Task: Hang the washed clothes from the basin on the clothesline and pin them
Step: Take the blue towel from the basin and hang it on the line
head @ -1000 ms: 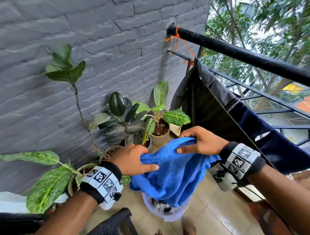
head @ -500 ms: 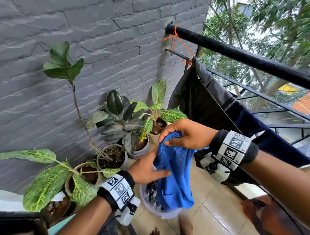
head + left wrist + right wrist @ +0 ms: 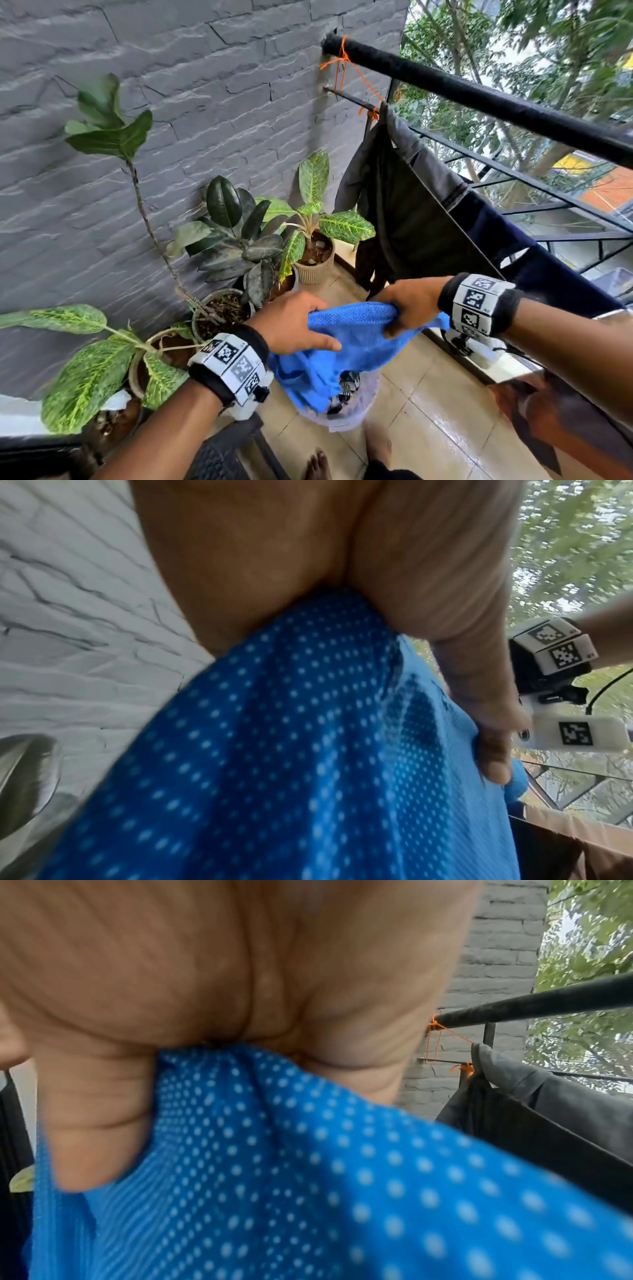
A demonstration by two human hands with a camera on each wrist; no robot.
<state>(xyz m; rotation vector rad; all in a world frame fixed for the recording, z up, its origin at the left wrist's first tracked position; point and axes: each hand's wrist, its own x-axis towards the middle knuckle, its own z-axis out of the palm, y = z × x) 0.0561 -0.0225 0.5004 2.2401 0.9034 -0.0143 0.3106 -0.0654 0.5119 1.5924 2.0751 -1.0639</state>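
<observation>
both of your hands are on the blue mesh garment (image 3: 356, 342): your left hand (image 3: 294, 325) grips one end with the fingers curled over the cloth and the thumb laid along its front, and your right hand (image 3: 407, 305) bunches the other end in a closed fist, as the right wrist view shows with fabric squeezed out between palm and fingers. half a second ago the cloth hung in a narrow bundle from your right hand, with your left hand lower down on it; now your hands are level and well apart, and the top edge is stretched flat between them. the rest of it drapes down onto the white basin (image 3: 346, 416) on the tiled floor, where some patterned cloth is left, though how much i cannot tell. you seem to have found the edge that goes over the line, so the piece looks ready to lift. the clothesline (image 3: 431, 192) beside the black railing (image 3: 479, 99) carries a dark grey garment (image 3: 404, 205) near the wall and a navy one (image 3: 534, 260) next along, so i judge free line lies further to your right, out of view. lift until the tail clears the basin. no pins show in any view, so expect to free one hand.
</observation>
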